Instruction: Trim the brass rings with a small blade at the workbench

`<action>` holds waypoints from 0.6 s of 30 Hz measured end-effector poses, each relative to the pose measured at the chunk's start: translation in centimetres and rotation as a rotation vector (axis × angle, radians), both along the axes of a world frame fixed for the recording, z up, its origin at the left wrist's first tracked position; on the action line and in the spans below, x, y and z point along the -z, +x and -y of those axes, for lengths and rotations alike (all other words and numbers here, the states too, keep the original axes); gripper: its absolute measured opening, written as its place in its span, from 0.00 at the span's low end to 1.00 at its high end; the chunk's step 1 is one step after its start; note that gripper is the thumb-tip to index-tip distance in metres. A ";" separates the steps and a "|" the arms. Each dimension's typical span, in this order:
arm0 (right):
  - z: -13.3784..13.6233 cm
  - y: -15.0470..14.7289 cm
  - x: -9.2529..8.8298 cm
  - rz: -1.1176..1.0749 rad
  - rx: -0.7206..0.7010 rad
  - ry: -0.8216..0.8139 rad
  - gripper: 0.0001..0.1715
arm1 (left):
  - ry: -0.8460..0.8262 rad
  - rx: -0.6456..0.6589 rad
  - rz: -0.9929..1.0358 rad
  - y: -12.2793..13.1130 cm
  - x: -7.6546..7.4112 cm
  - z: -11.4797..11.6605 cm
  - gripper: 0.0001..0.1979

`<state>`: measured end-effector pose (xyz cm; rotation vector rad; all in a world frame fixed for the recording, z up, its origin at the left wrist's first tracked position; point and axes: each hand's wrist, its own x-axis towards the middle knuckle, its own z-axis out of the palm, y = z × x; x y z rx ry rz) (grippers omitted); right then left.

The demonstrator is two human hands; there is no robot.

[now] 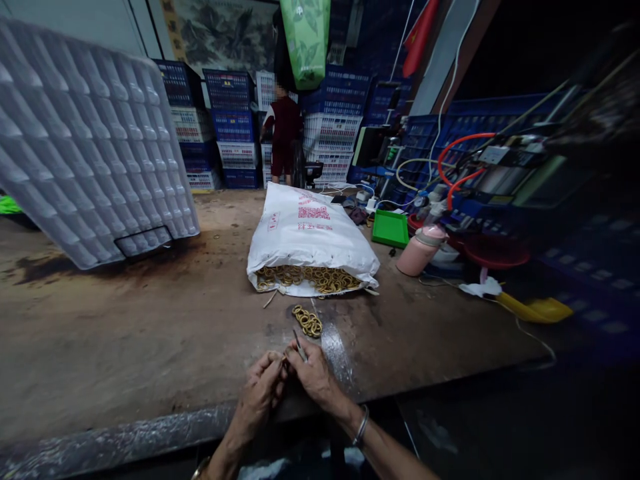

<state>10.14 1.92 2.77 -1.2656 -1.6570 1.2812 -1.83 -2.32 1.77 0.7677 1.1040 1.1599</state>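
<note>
Worn workbench (pixel 150 333) | sack (pixel 310 233) mouth turned nearward, ring pile (pixel 307 322) within reach | left hand (pixel 263 388) fingers pinch small piece (pixel 283 362) | right hand (pixel 316 373) fingers pinch thin tool (pixel 299 347)

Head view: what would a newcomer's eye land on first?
The white sack lies mid-table, its open mouth full of brass-coloured rings, with a small pile of rings in front. At the near edge the left hand and right hand meet, the right pinching a thin metal tool. A white moulded tray leans at left.

Pinched piece (pixel 284 361): too small, indistinct.
</note>
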 end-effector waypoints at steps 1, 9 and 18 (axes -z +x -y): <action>0.0 -0.1 0.0 0.029 0.002 0.009 0.12 | -0.017 -0.001 -0.065 0.0 0.0 0.0 0.17; 0.2 -0.2 -0.4 0.150 -0.052 0.098 0.12 | -0.051 0.005 -0.169 -0.3 0.0 -0.1 0.17; -0.1 -0.1 -0.3 0.029 -0.053 0.042 0.13 | -0.065 0.015 0.211 -0.5 0.3 0.5 0.12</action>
